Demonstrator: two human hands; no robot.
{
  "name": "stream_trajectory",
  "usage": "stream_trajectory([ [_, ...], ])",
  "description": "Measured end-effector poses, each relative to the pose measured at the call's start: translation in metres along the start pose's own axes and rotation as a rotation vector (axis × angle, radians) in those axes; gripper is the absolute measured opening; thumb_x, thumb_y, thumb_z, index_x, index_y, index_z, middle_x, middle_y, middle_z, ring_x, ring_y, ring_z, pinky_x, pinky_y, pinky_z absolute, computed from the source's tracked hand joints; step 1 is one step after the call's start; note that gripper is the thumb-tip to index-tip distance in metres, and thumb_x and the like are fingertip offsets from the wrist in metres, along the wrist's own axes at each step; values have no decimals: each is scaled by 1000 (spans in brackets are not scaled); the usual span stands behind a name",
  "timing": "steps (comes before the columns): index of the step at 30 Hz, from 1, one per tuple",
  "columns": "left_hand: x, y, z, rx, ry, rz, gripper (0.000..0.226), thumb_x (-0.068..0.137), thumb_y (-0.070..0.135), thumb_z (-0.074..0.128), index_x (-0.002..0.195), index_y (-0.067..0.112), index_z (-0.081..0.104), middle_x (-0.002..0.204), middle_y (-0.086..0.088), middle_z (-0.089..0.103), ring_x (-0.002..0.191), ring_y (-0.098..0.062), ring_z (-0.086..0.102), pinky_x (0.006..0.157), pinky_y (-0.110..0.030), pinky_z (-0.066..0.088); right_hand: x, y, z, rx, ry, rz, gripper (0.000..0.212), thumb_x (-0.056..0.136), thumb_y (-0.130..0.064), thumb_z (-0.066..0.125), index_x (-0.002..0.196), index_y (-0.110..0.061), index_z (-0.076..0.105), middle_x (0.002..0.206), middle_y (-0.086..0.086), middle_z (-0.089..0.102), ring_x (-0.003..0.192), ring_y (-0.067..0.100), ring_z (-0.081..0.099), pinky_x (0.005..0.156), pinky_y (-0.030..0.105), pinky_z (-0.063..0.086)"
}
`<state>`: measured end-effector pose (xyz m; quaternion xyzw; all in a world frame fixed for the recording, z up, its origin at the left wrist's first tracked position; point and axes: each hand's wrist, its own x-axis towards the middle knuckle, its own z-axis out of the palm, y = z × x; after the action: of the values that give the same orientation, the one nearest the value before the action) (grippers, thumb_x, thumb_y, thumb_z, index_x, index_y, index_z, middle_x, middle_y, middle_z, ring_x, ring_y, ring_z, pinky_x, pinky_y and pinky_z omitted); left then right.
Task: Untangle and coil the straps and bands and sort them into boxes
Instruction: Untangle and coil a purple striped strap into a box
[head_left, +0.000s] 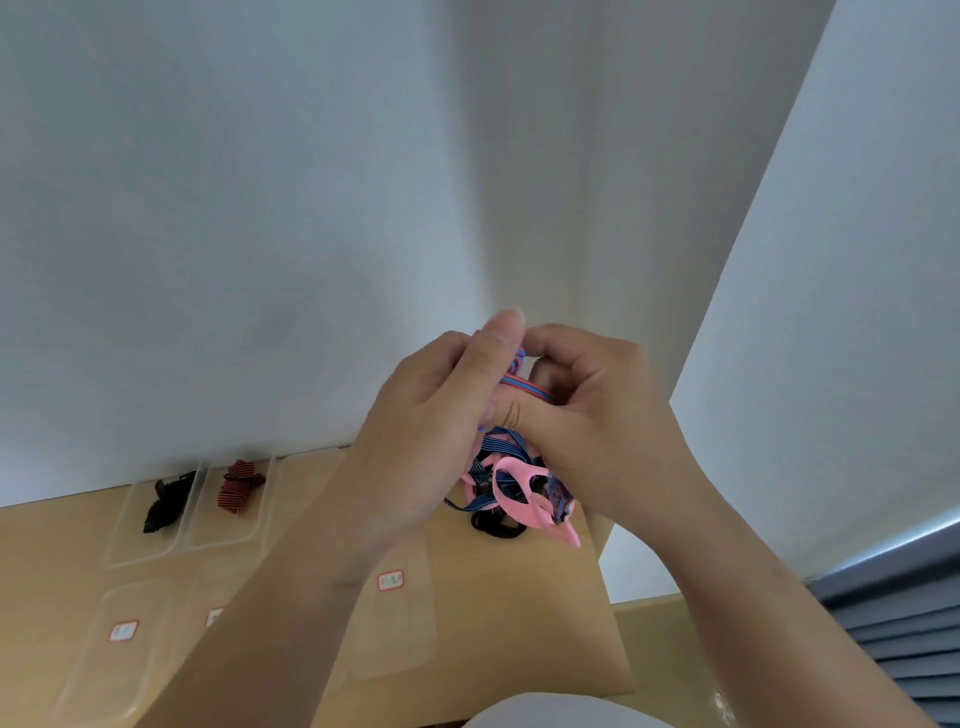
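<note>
Up above the desk (519, 623), both hands are meeting in front of the white wall (260, 208) and working on a red-and-blue strap (527, 387). The left hand (441, 415) is holding one end of it, thumb pointing upward and pressing the strap against the curled fingers, so its grip is closed on the strap. The right hand (597, 415) is also gripping the same strap, with its fingers curled over it and the strap running across the forefinger.

Below the hands a tangle (511, 483) is hanging in the air. A dark blue striped strap (493, 447) is looping through it, a pink band (511, 493) is twisting across the front with one end pointing down, and a black band (498, 530) is showing at the bottom. Whether the black band is touching the desk cannot be told.

At the back left of the desk, against the wall, a clear box (124, 540) is holding a black strap (166, 506). Just beside it, a second clear box (265, 514) is holding a red striped strap (241, 486). A third box (306, 478) is sitting to the right of these, partly hidden by the left arm. Nearer the person, clear plastic pieces are lying flat, bearing small red-bordered labels (390, 580) whose writing is too blurred to read.
</note>
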<state>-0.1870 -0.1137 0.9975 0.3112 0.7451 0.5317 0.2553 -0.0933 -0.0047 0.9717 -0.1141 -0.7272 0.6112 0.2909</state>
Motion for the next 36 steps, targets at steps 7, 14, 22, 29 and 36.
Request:
stream_trajectory([
  [7,1,4,-16,-303,-334,-193,57,63,59,69,71,4,62,52,3,36,36,-10,24,41,-19,14,10,2,-5,91,-137,-33,13,70,-44,80,79,-39,73,67,33,52,55,37,43,54,53,39],
  [14,4,-1,-21,-389,-296,-168,41,91,54,65,87,15,76,77,-8,69,55,-18,61,47,-29,50,20,5,-3,82,-181,3,11,81,-25,78,86,-16,75,61,1,67,56,12,59,58,30,50],
  [22,10,-6,-27,-406,-31,-180,44,97,53,46,100,14,68,72,-12,66,55,-25,64,51,-33,48,43,9,11,40,-177,49,19,85,-22,77,95,-6,75,64,16,52,59,24,38,53,34,28],
  [29,6,-17,-43,-424,14,-223,50,85,64,55,83,16,68,57,-10,53,41,-21,44,40,-25,33,61,24,34,73,-272,138,22,80,-35,71,85,-14,67,73,21,52,52,18,25,49,28,15],
  [36,9,-39,-63,-515,76,-327,34,92,44,64,74,14,65,54,-4,55,37,-16,47,36,-21,36,66,53,56,70,-319,240,20,97,-29,62,83,-14,60,44,-15,41,41,3,27,45,15,26],
])
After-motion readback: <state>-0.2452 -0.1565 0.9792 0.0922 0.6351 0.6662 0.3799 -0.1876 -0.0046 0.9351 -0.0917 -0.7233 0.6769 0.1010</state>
